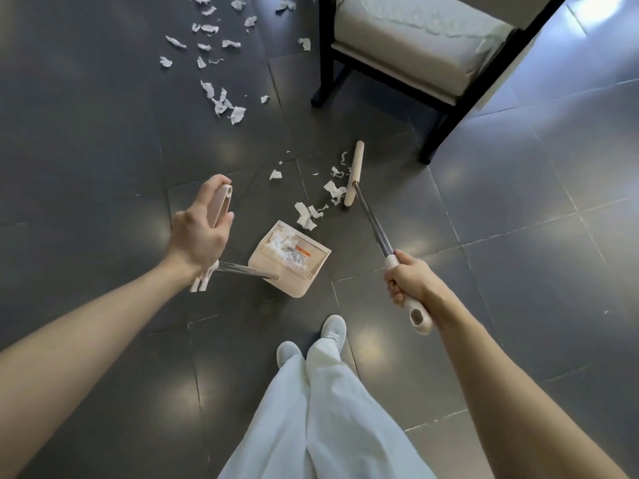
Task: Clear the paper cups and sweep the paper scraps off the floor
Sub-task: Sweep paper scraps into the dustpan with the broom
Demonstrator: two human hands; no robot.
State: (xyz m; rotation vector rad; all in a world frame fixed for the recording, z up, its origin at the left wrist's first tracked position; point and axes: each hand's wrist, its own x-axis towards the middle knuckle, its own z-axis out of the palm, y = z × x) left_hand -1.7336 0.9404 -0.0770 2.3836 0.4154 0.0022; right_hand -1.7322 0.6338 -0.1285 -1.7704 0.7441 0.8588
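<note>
My left hand (198, 229) grips the beige handle of a long-stemmed dustpan (294, 267) that stands on the dark floor and holds white paper scraps. My right hand (408, 283) grips the beige handle of a broom whose head (354, 174) rests on the floor beyond the pan. A small cluster of white scraps (313, 210) lies between the broom head and the pan's mouth. Many more scraps (214, 53) are scattered across the floor at the far left. No paper cups are in view.
A black-framed chair with a pale cushion (415, 43) stands at the upper right, its legs close to the broom head. My feet in white shoes (332, 330) and white trousers are just behind the dustpan. Dark grey tiles (518, 202) cover the floor.
</note>
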